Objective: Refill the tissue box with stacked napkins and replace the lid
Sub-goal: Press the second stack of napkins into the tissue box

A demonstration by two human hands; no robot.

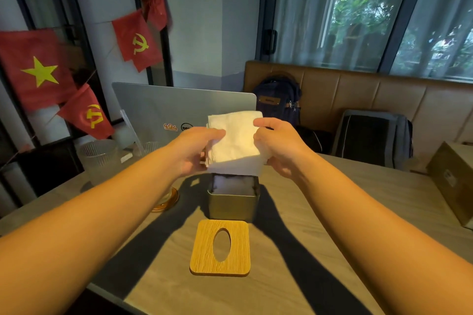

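Gripping the napkin stack with fingers of our left hand and right hand curled round its sides, we hold it over the tissue box; the lid lies toward the table's near edge.

Grey table; tan padded bench under curtained windows; red flags hang left

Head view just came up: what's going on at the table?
A person grips a stack of white napkins with left hand and right hand, just above the open tissue box, which already holds some white paper. The wooden lid lies flat on the table, nearer the person, not yet replaced.
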